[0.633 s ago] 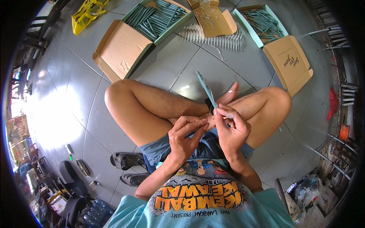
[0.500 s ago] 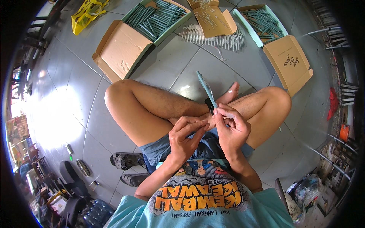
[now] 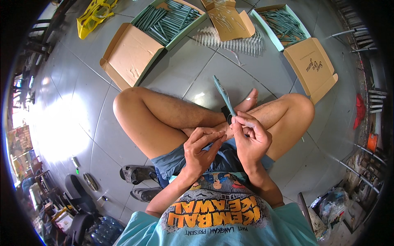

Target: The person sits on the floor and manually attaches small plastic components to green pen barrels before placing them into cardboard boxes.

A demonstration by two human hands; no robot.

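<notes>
Right hand is pinching one end of a slender teal pen, which is slanting up above the crossed legs. Left hand is hovering just beside, fingers curled toward thumb; cannot tell whether they are gripping anything. Open boxes of similar pens are lying beyond on grey floor.

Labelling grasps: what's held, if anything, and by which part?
Right hand: slim grey-teal pen-shaped stick, grip on its end nearest the body. Left hand: can't tell if anything's held.
</notes>
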